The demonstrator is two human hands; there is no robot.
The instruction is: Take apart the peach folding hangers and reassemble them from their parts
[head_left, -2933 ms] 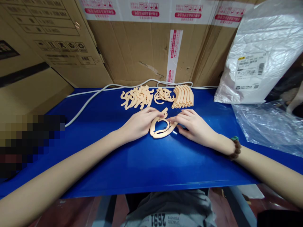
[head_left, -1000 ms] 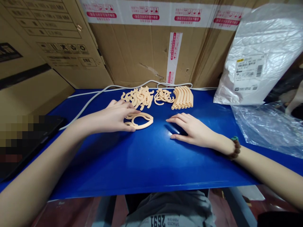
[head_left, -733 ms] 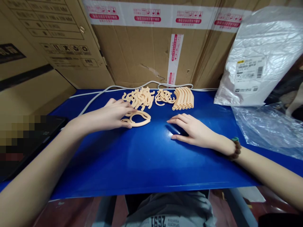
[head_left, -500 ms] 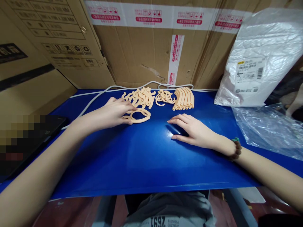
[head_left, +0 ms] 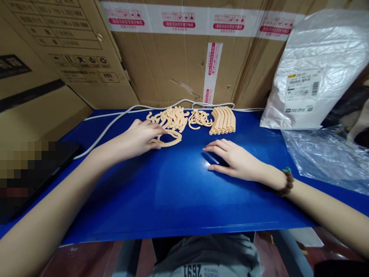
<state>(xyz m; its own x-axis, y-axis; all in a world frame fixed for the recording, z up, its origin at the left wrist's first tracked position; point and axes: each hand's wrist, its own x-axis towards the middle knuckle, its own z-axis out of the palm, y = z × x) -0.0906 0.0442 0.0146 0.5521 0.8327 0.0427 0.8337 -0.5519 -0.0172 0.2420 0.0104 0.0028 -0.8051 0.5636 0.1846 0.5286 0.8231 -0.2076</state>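
Note:
My left hand (head_left: 138, 137) pinches the left end of a beige oval plastic frame (head_left: 173, 144) between thumb and fingers. Part of that frame is hidden under the fingers. Just behind it lies a loose pile of curved beige plastic pieces with hooked ends (head_left: 174, 117). To the right of the pile is a smaller heap of thin beige C-shaped hooks (head_left: 200, 118). Farther right, several curved beige arms (head_left: 224, 120) lie side by side in a neat row. My right hand (head_left: 230, 158) rests in front of this row with fingers apart, holding nothing.
A blue tabletop (head_left: 178, 200) spreads under both hands. Cardboard boxes (head_left: 170, 61) stand along the back, with a white cable (head_left: 106, 132) in front. At the right are a white plastic mailer (head_left: 305, 77) and clear plastic film (head_left: 325, 161). A dark device (head_left: 62, 157) lies at the left.
The oval frame in my left hand has moved slightly left and away from me, and looks a little tilted. My right hand has stayed nearly still.

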